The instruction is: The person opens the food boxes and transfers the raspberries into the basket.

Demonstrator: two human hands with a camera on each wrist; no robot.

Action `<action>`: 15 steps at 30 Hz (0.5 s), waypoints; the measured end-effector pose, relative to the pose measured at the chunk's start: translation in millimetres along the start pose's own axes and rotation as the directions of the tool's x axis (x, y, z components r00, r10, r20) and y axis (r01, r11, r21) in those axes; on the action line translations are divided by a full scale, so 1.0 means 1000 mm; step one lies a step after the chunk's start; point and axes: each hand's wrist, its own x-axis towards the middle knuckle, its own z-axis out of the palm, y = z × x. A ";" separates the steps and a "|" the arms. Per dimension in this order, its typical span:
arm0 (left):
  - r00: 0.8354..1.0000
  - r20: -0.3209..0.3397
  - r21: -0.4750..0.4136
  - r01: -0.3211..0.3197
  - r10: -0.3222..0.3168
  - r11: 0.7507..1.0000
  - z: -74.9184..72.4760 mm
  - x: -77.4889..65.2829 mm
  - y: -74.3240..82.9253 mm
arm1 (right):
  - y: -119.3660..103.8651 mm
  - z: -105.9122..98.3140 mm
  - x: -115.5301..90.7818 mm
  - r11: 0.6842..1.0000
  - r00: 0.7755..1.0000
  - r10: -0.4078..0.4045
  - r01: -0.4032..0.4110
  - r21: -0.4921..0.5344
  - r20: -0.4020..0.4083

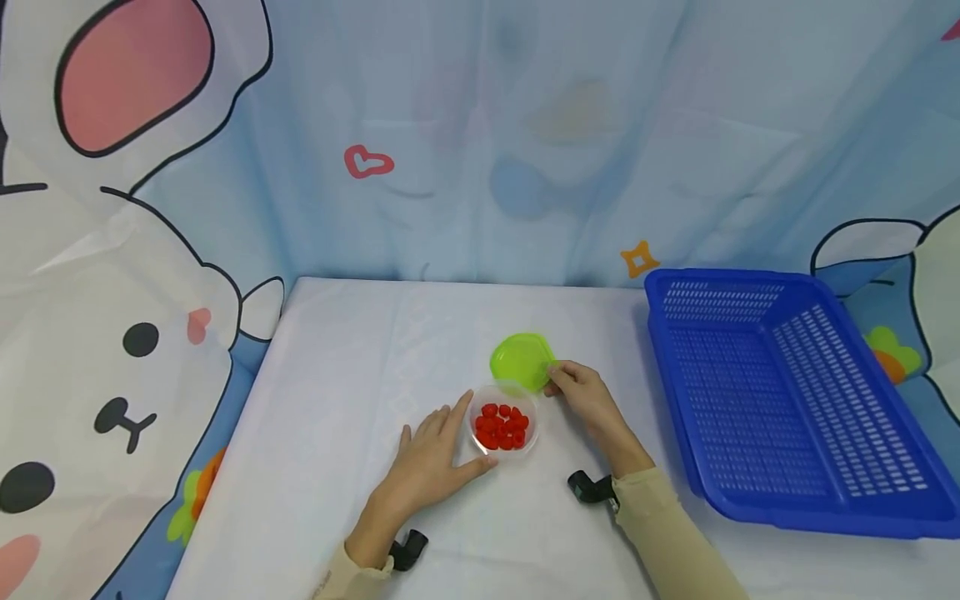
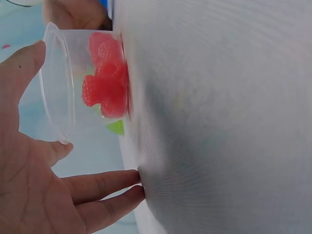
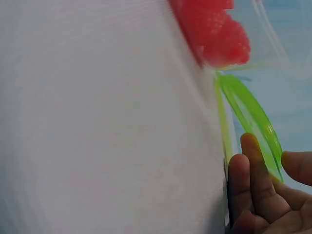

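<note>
A clear plastic cup [image 1: 537,425] stands on the white table with several red raspberries [image 1: 502,427] in it; in the left wrist view the raspberries [image 2: 108,75] lie at its bottom. My left hand [image 1: 431,467] spreads around the near left side of the cup, thumb and index fingertips right at the rim, other fingertips on the cloth. My right hand [image 1: 592,404] pinches the edge of a light green lid [image 1: 519,358] between thumb and fingers, just behind the cup. The right wrist view shows the lid [image 3: 253,112] tilted, its lower edge close to the table.
A large blue plastic basket [image 1: 678,400] sits on the right side of the table. Behind the table hangs a light blue cartoon-print curtain [image 1: 465,225]. Black wrist cameras [image 1: 590,487] stick out from both wrists near the cuffs.
</note>
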 end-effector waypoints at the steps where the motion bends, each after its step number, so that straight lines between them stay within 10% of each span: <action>1: 1.000 0.002 0.004 0.001 -0.001 1.000 0.000 -0.001 0.000 | 0.001 0.001 0.000 1.000 1.000 0.000 0.000 -0.016 0.002; 15: 1.000 0.012 0.011 -0.002 0.002 1.000 0.000 0.002 -0.001 | 0.003 -0.005 -0.010 0.994 0.995 -0.032 0.022 -0.103 -0.097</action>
